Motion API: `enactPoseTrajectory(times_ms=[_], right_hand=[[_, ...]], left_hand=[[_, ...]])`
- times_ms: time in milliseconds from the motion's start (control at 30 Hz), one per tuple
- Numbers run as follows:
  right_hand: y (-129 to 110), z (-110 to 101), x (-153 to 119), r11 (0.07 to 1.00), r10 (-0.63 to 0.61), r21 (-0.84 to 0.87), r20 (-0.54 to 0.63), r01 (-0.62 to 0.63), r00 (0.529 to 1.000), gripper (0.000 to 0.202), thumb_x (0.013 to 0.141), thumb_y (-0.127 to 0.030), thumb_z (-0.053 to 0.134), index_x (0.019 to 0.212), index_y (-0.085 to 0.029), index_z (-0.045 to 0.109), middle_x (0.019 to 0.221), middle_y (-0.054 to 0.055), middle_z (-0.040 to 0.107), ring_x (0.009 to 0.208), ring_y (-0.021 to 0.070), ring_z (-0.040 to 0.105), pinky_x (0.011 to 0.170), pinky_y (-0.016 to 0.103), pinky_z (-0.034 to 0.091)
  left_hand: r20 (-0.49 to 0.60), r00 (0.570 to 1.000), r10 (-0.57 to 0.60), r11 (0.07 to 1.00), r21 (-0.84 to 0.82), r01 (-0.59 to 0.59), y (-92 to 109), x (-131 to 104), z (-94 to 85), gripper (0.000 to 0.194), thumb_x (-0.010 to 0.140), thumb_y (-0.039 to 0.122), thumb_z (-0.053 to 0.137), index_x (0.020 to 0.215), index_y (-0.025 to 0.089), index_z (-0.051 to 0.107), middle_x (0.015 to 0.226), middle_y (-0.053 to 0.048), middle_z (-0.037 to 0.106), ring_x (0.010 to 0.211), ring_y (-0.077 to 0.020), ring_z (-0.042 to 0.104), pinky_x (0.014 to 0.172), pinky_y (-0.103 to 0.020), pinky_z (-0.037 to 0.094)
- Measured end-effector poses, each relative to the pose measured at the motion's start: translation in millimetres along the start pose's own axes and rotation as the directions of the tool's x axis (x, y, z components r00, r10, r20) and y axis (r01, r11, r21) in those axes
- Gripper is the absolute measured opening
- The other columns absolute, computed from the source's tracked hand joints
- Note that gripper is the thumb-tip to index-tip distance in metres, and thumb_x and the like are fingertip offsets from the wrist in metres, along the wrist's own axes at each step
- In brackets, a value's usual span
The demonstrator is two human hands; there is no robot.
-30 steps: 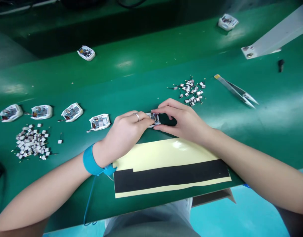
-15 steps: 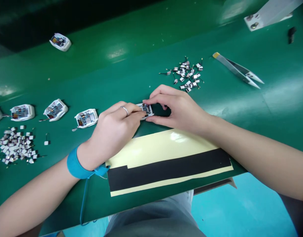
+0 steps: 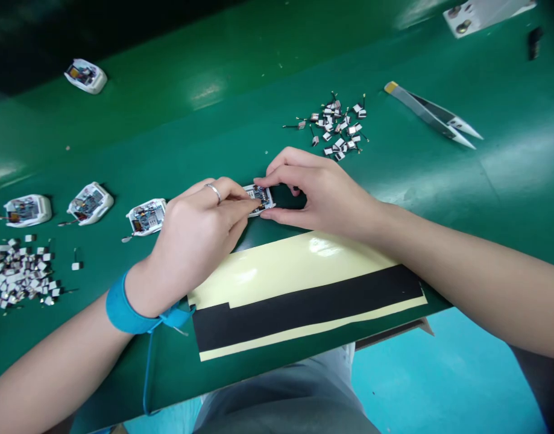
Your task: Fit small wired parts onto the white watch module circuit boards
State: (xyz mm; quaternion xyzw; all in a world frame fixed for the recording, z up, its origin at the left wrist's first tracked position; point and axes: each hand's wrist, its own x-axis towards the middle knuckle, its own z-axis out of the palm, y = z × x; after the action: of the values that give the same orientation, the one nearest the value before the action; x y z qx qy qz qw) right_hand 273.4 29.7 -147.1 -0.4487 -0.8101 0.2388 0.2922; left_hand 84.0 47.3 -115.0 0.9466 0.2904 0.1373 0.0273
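A small white device housing [image 3: 268, 198] with an exposed circuit board lies on the green bench between my hands. My right hand [image 3: 328, 190] grips its right end, thumb on the near edge and fingertips on the far edge. Closed fingers of my left hand [image 3: 203, 226] reach over the left part of the board, their tips pressed together on it. Whatever those tips pinch is hidden, as is the housing's left side. A ring and a blue wrist strap [image 3: 129, 307] are on that hand and wrist.
Similar open housings [image 3: 145, 217] stand at left, one [image 3: 85, 76] farther back. Small parts with short leads form piles at left [image 3: 23, 274] and beyond my right hand [image 3: 337, 128]. Tweezers [image 3: 433, 114] lie at right. A yellow sheet with a black strip [image 3: 304, 313] lies in front.
The view has shifted slightly, so the bench items at left appear farther left. Both hands stay at the same housing, with the left fingertips still over its board.
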Motion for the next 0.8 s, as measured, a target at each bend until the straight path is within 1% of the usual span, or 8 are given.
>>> enactPoseTrajectory(times_ms=[133, 267, 400, 567, 667, 800], right_hand=[[-0.2, 0.1, -0.1, 1.0, -0.001, -0.006, -0.002, 0.001, 1.0, 0.028, 0.073, -0.03, 0.061, 0.095, -0.013, 0.058, 0.09, 0.005, 0.053, 0.073, 0.0112, 0.05, 0.062, 0.024, 0.042], [-0.6, -0.3, -0.4, 1.0, 0.009, -0.009, 0.012, -0.008, 1.0, 0.027, 0.074, -0.029, 0.061, 0.096, -0.013, 0.058, 0.091, 0.005, 0.053, 0.075, 0.0116, 0.051, 0.064, 0.024, 0.042], [-1.2, -1.2, -0.6, 1.0, 0.027, -0.013, 0.029, -0.026, 0.999, 0.026, 0.074, -0.03, 0.06, 0.097, -0.016, 0.056, 0.093, 0.004, 0.053, 0.077, 0.0125, 0.052, 0.065, 0.025, 0.044], [-2.6, -2.6, -0.4, 0.999, 0.042, -0.02, 0.043, -0.041, 0.998, 0.025, 0.075, -0.029, 0.06, 0.096, -0.018, 0.056, 0.093, 0.004, 0.052, 0.078, 0.0129, 0.053, 0.067, 0.027, 0.045], [-3.4, -3.5, -0.5, 0.998, 0.05, -0.027, 0.052, -0.048, 0.997, 0.024, 0.075, -0.029, 0.061, 0.096, -0.018, 0.056, 0.093, 0.004, 0.053, 0.077, 0.0134, 0.053, 0.066, 0.027, 0.046], [-3.5, -3.8, -0.7, 0.999, 0.044, -0.021, 0.048, -0.043, 0.998, 0.026, 0.074, -0.028, 0.061, 0.097, -0.015, 0.057, 0.093, 0.006, 0.053, 0.078, 0.0134, 0.053, 0.066, 0.027, 0.046]], left_hand=[[0.013, 1.0, -0.011, 1.0, -0.001, 0.011, 0.2, -0.4, 0.2, 0.017, 0.082, 0.02, 0.048, 0.086, 0.02, 0.066, 0.082, -0.003, 0.064, 0.073, -0.0168, 0.06, 0.064, -0.029, 0.05], [0.0, 1.0, -0.014, 1.0, -0.017, 0.014, -0.1, 0.1, 1.1, 0.017, 0.081, 0.017, 0.05, 0.085, 0.019, 0.066, 0.083, -0.004, 0.064, 0.073, -0.0169, 0.059, 0.064, -0.029, 0.05], [-0.016, 1.0, -0.003, 1.0, -0.026, 0.002, 0.2, 0.2, 1.6, 0.016, 0.081, 0.016, 0.05, 0.085, 0.018, 0.066, 0.082, -0.004, 0.064, 0.072, -0.0168, 0.059, 0.062, -0.028, 0.05], [-0.007, 1.0, -0.024, 0.999, -0.025, 0.024, 1.4, -0.5, 0.9, 0.017, 0.081, 0.017, 0.049, 0.084, 0.02, 0.066, 0.082, -0.003, 0.064, 0.073, -0.0158, 0.059, 0.064, -0.027, 0.05], [0.017, 0.999, -0.033, 0.999, -0.026, 0.034, 1.5, -0.5, 0.4, 0.018, 0.082, 0.017, 0.048, 0.086, 0.02, 0.065, 0.083, -0.003, 0.063, 0.074, -0.0161, 0.059, 0.066, -0.028, 0.05], [0.006, 1.0, -0.022, 1.0, -0.01, 0.023, 0.7, -0.4, 0.7, 0.017, 0.082, 0.018, 0.048, 0.085, 0.02, 0.065, 0.083, -0.002, 0.063, 0.073, -0.0153, 0.058, 0.065, -0.027, 0.049]])
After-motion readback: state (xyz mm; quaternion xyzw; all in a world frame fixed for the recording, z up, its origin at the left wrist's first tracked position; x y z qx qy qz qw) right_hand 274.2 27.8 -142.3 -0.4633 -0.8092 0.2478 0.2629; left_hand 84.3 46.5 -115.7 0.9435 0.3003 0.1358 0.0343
